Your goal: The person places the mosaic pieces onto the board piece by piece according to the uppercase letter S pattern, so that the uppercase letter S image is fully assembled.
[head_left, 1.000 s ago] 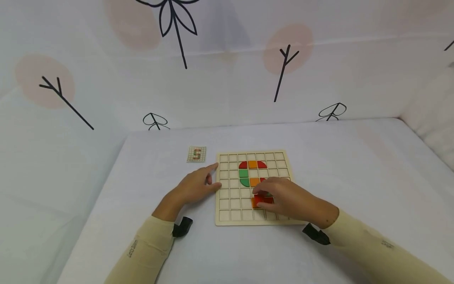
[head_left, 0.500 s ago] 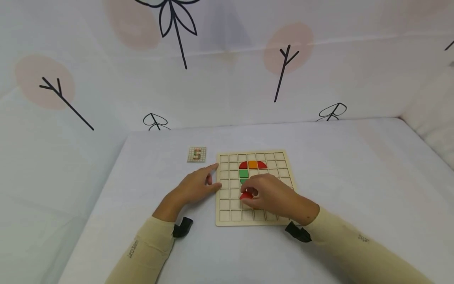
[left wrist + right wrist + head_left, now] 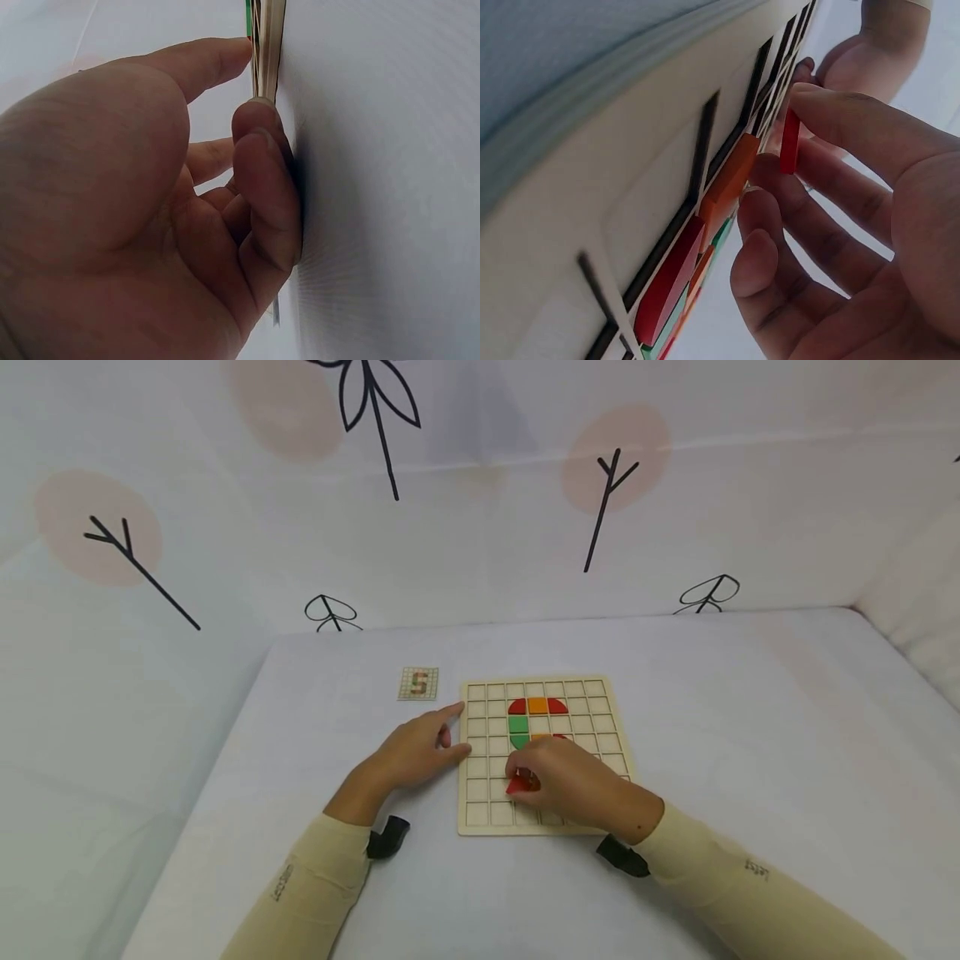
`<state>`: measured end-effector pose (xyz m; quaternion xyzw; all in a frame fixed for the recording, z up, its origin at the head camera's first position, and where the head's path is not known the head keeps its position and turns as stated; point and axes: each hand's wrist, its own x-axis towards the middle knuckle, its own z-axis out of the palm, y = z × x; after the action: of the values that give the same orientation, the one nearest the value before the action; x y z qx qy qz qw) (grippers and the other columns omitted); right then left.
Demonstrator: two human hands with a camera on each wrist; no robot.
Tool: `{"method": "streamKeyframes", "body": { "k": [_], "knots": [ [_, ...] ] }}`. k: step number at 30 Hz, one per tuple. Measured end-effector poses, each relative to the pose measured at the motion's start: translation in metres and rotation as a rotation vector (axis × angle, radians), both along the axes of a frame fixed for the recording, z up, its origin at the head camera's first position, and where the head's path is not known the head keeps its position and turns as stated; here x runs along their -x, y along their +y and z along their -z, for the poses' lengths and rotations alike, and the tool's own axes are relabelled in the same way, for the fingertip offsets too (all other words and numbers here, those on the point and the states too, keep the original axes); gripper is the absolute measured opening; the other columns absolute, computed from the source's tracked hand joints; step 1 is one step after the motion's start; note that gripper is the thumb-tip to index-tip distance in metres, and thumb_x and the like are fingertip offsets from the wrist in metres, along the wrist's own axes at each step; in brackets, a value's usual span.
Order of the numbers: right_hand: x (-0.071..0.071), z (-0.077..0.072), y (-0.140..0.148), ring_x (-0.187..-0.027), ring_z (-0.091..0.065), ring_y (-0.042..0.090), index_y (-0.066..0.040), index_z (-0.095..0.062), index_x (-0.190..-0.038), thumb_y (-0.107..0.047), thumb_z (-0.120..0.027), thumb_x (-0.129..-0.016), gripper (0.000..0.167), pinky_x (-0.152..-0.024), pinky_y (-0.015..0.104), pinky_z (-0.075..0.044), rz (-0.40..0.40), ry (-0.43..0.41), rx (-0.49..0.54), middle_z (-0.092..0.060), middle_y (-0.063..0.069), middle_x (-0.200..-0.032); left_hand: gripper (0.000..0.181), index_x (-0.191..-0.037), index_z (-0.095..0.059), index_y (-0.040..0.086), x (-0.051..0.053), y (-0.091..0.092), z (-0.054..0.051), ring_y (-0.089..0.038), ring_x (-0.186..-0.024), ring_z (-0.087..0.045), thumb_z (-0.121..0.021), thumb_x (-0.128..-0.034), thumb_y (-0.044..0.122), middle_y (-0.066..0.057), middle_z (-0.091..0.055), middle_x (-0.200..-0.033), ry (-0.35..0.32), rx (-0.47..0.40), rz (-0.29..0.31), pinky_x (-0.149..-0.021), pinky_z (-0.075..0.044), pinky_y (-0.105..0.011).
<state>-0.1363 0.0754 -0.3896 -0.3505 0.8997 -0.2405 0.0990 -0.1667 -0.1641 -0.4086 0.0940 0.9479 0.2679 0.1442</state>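
In the head view a pale wooden grid board (image 3: 477, 792) lies on the white-covered table. My left hand (image 3: 415, 750) touches its left edge, with index finger and thumb apart and the other fingers bent beneath. My right hand (image 3: 573, 781) is low over the board, pinching a red tile (image 3: 789, 142) between thumb and fingertips. In the right wrist view this tile stands on edge, clear of the grid, near a seated orange tile (image 3: 731, 176) and a red rounded tile (image 3: 669, 289). Farther up sit an orange square tile (image 3: 537, 705) and a green square tile (image 3: 518, 724). My right hand hides several cells.
A small card (image 3: 418, 683) printed with a gridded S lies left of the board's far corner. White cloth with black line drawings (image 3: 603, 510) rises behind the table. A black strap (image 3: 624, 856) shows at my right wrist.
My right hand has moved left across the board with the red tile, uncovering cells at the right, then dipped slightly lower. My left hand has stayed at the board's edge.
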Motion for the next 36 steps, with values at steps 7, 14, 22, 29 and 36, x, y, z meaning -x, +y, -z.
{"method": "streamKeyframes", "body": {
  "k": [7, 14, 22, 29, 36],
  "knots": [
    [-0.002, 0.002, 0.001, -0.074, -0.050, 0.006, -0.015, -0.076, -0.094, -0.021, -0.082, -0.083, 0.014, -0.063, 0.019, -0.043, 0.002, 0.057, -0.024, -0.064, -0.008, -0.082, 0.072, -0.155, -0.039, 0.021, 0.002, 0.000, 0.001, -0.011, -0.071, -0.045, -0.070, -0.0931, 0.041, 0.002, -0.054, -0.088, -0.006, 0.007, -0.001, -0.063, -0.037, -0.028],
    [-0.003, 0.006, 0.000, -0.075, -0.049, 0.006, -0.017, -0.075, -0.091, -0.022, -0.083, -0.082, 0.013, -0.066, 0.020, -0.043, 0.005, 0.112, -0.046, -0.064, -0.008, -0.083, 0.072, -0.155, -0.038, 0.021, 0.000, 0.000, -0.001, -0.012, -0.072, -0.045, -0.070, -0.0931, 0.041, 0.001, -0.053, -0.088, -0.012, -0.001, -0.002, -0.063, -0.037, -0.029],
    [-0.002, 0.009, 0.000, -0.072, -0.046, 0.006, -0.017, -0.074, -0.086, -0.024, -0.084, -0.081, 0.013, -0.063, 0.019, -0.040, 0.005, 0.137, -0.038, -0.055, -0.009, -0.076, 0.072, -0.155, -0.039, 0.021, -0.001, 0.001, -0.003, -0.012, -0.071, -0.044, -0.070, -0.0933, 0.040, 0.001, -0.053, -0.088, -0.014, 0.003, -0.002, -0.062, -0.036, -0.029],
    [-0.001, 0.004, 0.005, -0.080, -0.050, 0.007, -0.018, -0.076, -0.093, -0.026, -0.082, -0.084, 0.013, -0.070, 0.021, -0.047, -0.035, 0.109, -0.043, -0.061, -0.008, -0.086, 0.071, -0.155, -0.039, 0.021, -0.001, 0.000, -0.003, -0.012, -0.071, -0.045, -0.070, -0.0933, 0.040, 0.001, -0.053, -0.088, -0.009, -0.005, 0.001, -0.062, -0.036, -0.029],
    [0.003, -0.002, 0.015, -0.104, -0.057, 0.014, -0.019, -0.078, -0.100, -0.013, -0.077, -0.087, 0.015, -0.089, 0.031, -0.053, -0.150, 0.066, -0.055, -0.066, -0.005, -0.108, 0.071, -0.155, -0.039, 0.020, 0.000, 0.000, -0.003, -0.012, -0.071, -0.045, -0.069, -0.0935, 0.040, 0.001, -0.054, -0.089, -0.007, -0.005, 0.009, -0.063, -0.037, -0.029]
  ]
}}
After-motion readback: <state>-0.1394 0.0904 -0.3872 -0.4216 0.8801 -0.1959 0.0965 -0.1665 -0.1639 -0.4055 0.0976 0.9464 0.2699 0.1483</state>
